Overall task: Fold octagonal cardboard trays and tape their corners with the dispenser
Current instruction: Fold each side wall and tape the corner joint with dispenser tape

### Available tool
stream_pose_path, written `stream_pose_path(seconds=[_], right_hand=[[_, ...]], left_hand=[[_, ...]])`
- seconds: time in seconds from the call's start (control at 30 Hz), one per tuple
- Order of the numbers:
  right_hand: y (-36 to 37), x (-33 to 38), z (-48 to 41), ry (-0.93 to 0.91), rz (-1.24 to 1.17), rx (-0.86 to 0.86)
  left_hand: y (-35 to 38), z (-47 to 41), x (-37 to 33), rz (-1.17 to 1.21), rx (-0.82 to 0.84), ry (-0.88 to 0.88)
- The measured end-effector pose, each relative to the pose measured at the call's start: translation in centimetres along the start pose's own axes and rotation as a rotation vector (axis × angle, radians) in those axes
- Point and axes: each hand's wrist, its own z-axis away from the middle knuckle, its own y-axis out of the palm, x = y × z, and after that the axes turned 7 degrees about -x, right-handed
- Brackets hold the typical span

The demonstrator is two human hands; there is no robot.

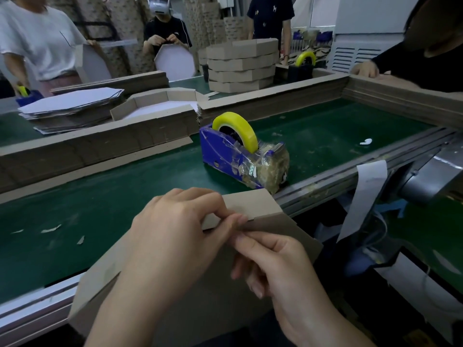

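1. Both hands hold the cardboard tray [253, 204] over the bench's [100, 196] near edge. The left hand [180, 236] pinches the corner flap, and the right hand [273, 266] curls onto the same seam.
2. Just beyond stands the dispenser [225, 151], near that edge.
3. Risk: if either pinch slips, the flap springs open and the tape sets crooked. Whether tape is on this corner: can't tell.

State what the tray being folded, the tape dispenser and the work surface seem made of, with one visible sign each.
Tray: brown cardboard, matte, with sharp folded edges. Dispenser: likely blue plastic, smooth and glossy under tape scraps. Work surface: dark green matte sheet, perhaps rubber or PVC; unclear.
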Motion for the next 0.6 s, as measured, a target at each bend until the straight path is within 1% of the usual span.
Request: stream_pose_path(seconds=[0.13, 0.2, 0.27, 0.37, 0.43, 0.47, 0.5, 0.53, 0.6], right_hand=[[-1.0, 0.1, -0.2, 0.066, 0.085, 0.01], [-1.3, 0.1, -0.3, 0.007, 0.105, -0.026], [-1.6, 0.2, -0.8, -0.167, 0.127, -0.109], [-2.2, 0.4, -1.6, -0.52, 0.198, -0.276], [-2.9, 0.8, -2.2, -0.755, 0.377, -0.381], [-3.3, 1.1, -2.5, -0.831, 0.504, -0.386], [-3.5, 1.4, -2.7, -0.853, 0.626, -0.333], [-3.6, 1.6, -3.1, -0.824, 0.703, -0.224], [-3.6, 1.9, -3.6, -0.697, 0.689, 0.006]], left_hand=[[0.3, 0.0, 0.4, -0.01, -0.033, 0.062], [0.4, 0.2, 0.7, -0.027, -0.042, 0.078], [0.3, 0.4, 1.0, -0.053, -0.048, 0.105], [0.2, 0.8, 1.1, -0.091, -0.025, 0.146], [0.1, 1.1, 1.2, -0.107, 0.012, 0.163], [0.0, 1.2, 1.3, -0.126, 0.035, 0.171], [-0.1, 1.3, 1.4, -0.156, 0.061, 0.178], [-0.2, 1.4, 1.4, -0.193, 0.087, 0.18], [-0.3, 1.4, 1.4, -0.237, 0.128, 0.169]])
